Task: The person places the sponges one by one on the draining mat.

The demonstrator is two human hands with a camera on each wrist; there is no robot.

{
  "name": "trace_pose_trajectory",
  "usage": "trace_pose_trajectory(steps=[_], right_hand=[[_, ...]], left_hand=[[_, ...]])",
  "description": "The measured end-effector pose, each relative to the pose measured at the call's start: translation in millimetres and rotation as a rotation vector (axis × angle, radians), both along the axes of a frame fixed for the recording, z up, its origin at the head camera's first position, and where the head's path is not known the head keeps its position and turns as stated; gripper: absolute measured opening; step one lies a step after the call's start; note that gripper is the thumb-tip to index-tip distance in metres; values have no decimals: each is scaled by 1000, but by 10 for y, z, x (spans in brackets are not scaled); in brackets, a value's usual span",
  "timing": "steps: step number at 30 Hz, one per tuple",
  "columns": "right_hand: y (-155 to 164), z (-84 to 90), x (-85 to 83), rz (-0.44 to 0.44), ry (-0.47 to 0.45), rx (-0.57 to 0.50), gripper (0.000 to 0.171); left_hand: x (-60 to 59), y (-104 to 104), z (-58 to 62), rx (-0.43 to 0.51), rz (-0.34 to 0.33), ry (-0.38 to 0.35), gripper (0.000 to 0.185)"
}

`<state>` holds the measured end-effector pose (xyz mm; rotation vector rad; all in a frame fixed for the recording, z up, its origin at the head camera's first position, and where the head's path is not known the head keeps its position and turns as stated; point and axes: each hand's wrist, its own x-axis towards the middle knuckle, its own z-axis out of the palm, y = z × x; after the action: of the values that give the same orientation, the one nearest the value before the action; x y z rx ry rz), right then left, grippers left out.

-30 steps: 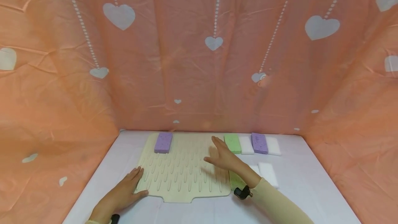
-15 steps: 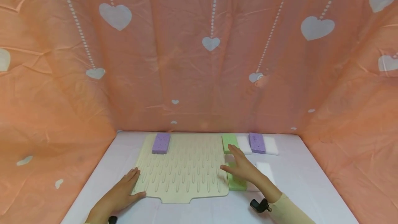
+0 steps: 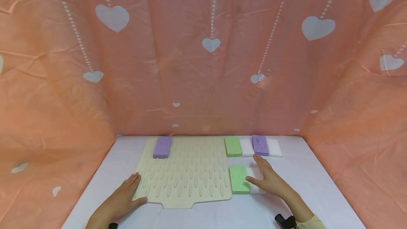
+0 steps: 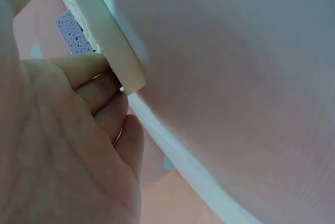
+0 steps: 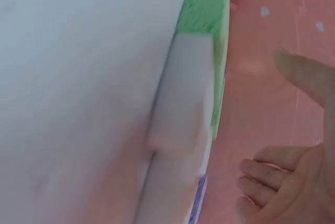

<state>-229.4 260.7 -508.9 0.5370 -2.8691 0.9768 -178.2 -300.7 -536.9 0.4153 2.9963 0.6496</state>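
My left hand (image 3: pixel 119 199) rests at the left edge of a cream, ridged mat (image 3: pixel 184 172), its fingertips touching the rim; the left wrist view shows those fingertips against the mat's edge (image 4: pixel 112 41). On the mat's far left lies a purple sponge (image 3: pixel 162 147). Holding nothing, my right hand (image 3: pixel 270 179) hovers with fingers extended over the near row right of the mat. That row has a green sponge (image 3: pixel 238 179) and a white sponge (image 3: pixel 254 171), which the hand partly covers. A second white sponge (image 5: pixel 167 187) appears in the right wrist view.
Along the back, right of the mat, a row holds a green sponge (image 3: pixel 233 147), a white sponge (image 3: pixel 246 147), a purple sponge (image 3: pixel 260 145) and another white sponge (image 3: pixel 275 147). An orange curtain with hearts (image 3: pixel 190 80) surrounds the white table (image 3: pixel 311 186).
My right hand has moved rightward, from above the mat to above the near row of sponges. The left hand has stayed at the mat's edge. The head view has shifted slightly.
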Motion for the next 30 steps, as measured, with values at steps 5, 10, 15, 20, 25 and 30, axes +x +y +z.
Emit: trace_pose_trajectory(steps=[5, 10, 15, 20, 25, 30], right_hand=[[188, -76, 64, -6, 39, 4, 98], [345, -85, 113, -23, 8, 4, 99], [488, -98, 122, -21, -23, 23, 103], [607, -150, 103, -15, -41, 53, 110], [670, -177, 98, -8, -75, 49, 114], [687, -171, 96, 4, -102, 44, 113]], left_hand=[[17, 6, 33, 6, 5, -10, 108], [14, 12, 33, 1, 3, -15, 107], [7, 15, 21, -6, -4, 3, 105], [8, 30, 29, -10, -17, 20, 103], [3, 24, -8, -2, -22, 38, 103], [-4, 13, -36, 7, -25, 48, 102]])
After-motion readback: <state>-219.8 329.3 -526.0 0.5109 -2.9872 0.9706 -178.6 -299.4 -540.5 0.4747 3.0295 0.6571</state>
